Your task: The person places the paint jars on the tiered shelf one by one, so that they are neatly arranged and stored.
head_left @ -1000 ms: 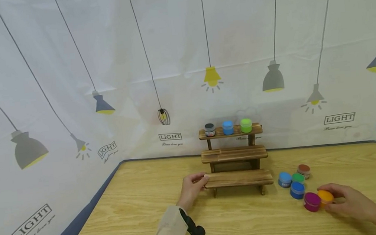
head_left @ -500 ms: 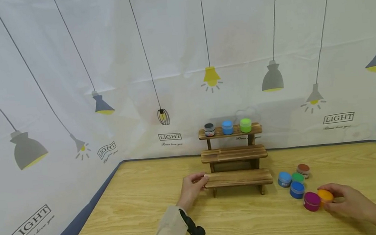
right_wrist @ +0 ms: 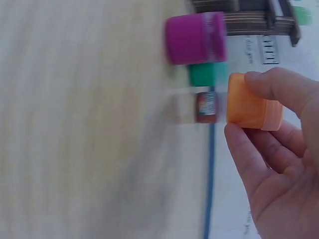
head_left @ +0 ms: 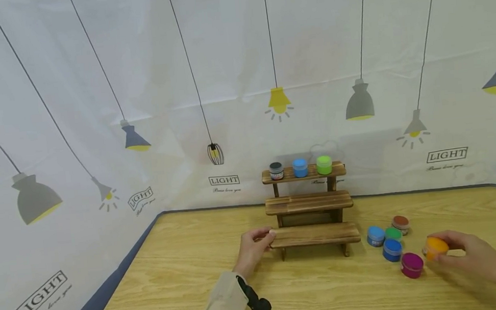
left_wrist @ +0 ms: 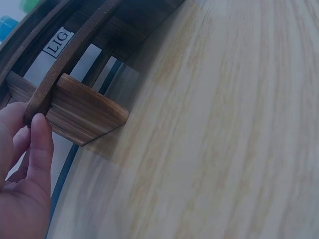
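My left hand (head_left: pixel 253 249) pinches the left end of the lowest step of a three-tier wooden stand (head_left: pixel 314 235); the left wrist view shows thumb and finger on the board's edge (left_wrist: pixel 40 102). In my right hand (head_left: pixel 474 256) is a small orange jar (right_wrist: pixel 246 102), gripped between thumb and fingers and lifted off the table. Just left of it stands a purple jar (head_left: pixel 412 265). Farther back are a dark blue jar (head_left: pixel 392 250), a light blue jar (head_left: pixel 375 236), a green jar (head_left: pixel 393 234) and a brown-lidded jar (head_left: pixel 401 225).
On the stand's top tier sit a black-lidded jar (head_left: pixel 277 171), a blue jar (head_left: pixel 300 168) and a lime green jar (head_left: pixel 324 165). Behind the wooden table (head_left: pixel 183 279) hangs a white backdrop (head_left: pixel 241 77) printed with lamps.
My right hand has raised the orange jar and drawn it back to the right, away from the purple jar. The left hand has stayed on the stand.
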### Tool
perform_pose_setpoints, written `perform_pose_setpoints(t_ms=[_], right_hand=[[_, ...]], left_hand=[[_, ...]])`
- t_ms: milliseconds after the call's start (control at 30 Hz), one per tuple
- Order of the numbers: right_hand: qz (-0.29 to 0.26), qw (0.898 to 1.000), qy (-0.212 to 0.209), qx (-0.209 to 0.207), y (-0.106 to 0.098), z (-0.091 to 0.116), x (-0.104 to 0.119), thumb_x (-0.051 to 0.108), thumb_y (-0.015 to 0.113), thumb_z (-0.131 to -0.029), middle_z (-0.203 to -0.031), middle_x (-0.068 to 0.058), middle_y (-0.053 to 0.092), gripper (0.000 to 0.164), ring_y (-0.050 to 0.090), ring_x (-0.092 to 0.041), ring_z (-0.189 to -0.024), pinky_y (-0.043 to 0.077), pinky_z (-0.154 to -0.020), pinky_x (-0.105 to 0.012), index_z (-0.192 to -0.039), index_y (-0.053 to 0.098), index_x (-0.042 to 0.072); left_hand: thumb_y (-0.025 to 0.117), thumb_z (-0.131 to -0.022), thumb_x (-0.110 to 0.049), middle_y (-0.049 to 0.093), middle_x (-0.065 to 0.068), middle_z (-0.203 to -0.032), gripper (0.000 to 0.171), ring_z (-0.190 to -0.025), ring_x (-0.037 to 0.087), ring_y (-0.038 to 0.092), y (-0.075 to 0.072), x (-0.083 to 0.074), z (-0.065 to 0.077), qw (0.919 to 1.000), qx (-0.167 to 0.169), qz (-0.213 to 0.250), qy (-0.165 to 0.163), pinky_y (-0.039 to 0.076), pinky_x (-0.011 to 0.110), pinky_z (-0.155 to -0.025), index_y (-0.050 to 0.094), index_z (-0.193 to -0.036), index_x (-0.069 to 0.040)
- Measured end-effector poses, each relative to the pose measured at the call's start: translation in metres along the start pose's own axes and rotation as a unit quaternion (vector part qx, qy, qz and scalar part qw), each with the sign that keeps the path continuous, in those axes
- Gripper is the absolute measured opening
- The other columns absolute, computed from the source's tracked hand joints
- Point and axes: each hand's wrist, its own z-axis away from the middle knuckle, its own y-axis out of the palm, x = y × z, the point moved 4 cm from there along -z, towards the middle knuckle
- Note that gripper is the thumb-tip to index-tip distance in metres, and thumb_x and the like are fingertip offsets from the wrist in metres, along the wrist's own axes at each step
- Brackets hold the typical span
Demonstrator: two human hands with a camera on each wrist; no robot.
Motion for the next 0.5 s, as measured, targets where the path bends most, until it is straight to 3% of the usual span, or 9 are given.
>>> perform_pose_setpoints(t_ms=[267,500], right_hand=[[-0.003,1.0,-0.009,-0.01,-0.018,-0.01,0.028,0.018,0.065,-0.082,-0.096,-0.012,0.058,0.045,0.045,0.011,-0.076,0.048,-0.059,-0.02,-0.113,0.051,-0.011],[-0.013,0.999,-0.04,-0.007,-0.022,-0.02,0.055,0.02,0.063,-0.083,-0.099,-0.011,0.058,0.043,0.046,0.011,-0.081,0.048,-0.059,-0.021,-0.116,0.052,-0.006]], left_hand=[[0.058,-0.086,-0.011,0.061,0.014,-0.091,0.031,-0.071,0.013,0.058,0.0,-0.005,0.003,1.0,0.001,-0.004,-0.008,0.052,0.039,-0.068,0.058,-0.11,0.009],[0.061,-0.085,-0.013,0.062,0.01,-0.089,0.032,-0.07,0.012,0.057,-0.001,0.013,-0.01,0.9999,-0.001,0.001,-0.012,0.052,0.037,-0.066,0.059,-0.11,0.006]])
